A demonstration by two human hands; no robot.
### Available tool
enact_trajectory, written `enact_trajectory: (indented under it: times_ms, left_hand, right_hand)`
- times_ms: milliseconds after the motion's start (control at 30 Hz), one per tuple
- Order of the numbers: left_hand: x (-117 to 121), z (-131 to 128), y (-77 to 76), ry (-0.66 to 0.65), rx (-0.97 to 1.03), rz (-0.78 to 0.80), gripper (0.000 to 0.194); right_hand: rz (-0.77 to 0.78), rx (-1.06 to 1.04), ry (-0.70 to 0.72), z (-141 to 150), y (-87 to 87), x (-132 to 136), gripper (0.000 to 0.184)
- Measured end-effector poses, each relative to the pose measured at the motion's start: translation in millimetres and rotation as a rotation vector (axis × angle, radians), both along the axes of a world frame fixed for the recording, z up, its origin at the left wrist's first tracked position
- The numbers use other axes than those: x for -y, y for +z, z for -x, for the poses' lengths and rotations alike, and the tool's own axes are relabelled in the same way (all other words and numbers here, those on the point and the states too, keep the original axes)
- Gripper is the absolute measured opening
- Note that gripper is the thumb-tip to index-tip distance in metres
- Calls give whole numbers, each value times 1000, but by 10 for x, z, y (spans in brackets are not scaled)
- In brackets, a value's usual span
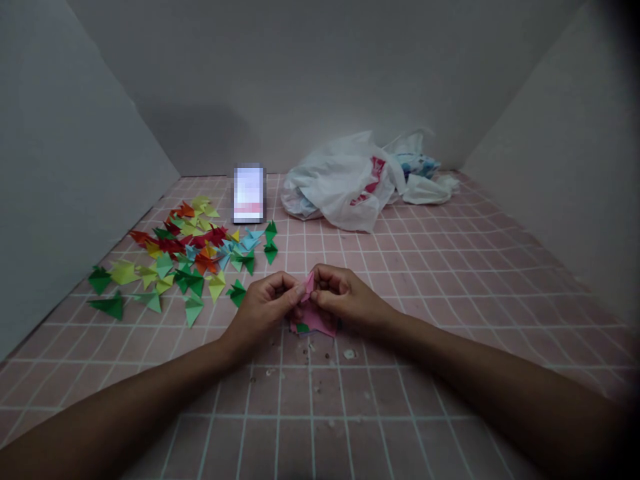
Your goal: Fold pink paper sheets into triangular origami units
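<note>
Between my two hands is a small folded piece of pink paper [310,285], held up above the cloth. The thumb and fingers of my left hand [273,297] pinch its left side. My right hand [345,293] pinches it from the right, fingers curled in. Right below my hands lie pink paper sheets [320,321], with a bit of green paper [302,328] showing at their near left edge. My fingers partly cover the folded piece and the sheets.
Many folded paper cranes [195,247] in red, green, yellow, orange and blue spread over the left of the pink checked cloth [425,280]. A lit phone [249,193] stands behind them. White plastic bags [345,180] lie against the back wall. Pale spots mark the cloth near me.
</note>
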State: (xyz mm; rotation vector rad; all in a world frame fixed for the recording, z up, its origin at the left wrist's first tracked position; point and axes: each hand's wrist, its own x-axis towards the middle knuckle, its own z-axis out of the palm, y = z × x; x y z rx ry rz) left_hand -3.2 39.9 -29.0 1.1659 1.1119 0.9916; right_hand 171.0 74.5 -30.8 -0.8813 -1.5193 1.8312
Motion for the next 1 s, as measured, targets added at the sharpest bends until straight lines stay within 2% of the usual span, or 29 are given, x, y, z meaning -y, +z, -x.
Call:
enact_trajectory:
  times_ms: [200, 400, 500, 567, 633, 833, 1000]
  left_hand:
    - [-14, -6, 6, 1, -9, 5, 25]
    - [25, -44, 74, 2, -119, -36, 21]
    - [43, -53, 107, -27, -196, -54, 17]
    - [40, -51, 127, -51, -184, -36, 17]
    - [27, -43, 141, -69, -139, 3, 19]
    - [1, -18, 149, -53, -78, 55, 24]
    - [4, -24, 152, -42, -75, 69, 23]
  right_hand:
    - [-27, 21, -22, -5, 24, 23, 8]
    - [-55, -17, -18, -27, 31, 27, 22]
    - [-200, 18, -46, -31, 22, 30, 25]
    - [-340, 67, -71, -39, 26, 29, 27]
    - [-400, 108, -99, -48, 37, 21, 28]
    - [-231, 139, -107, -57, 60, -22, 35]
    - [-216, 107, -87, -54, 69, -17, 30]
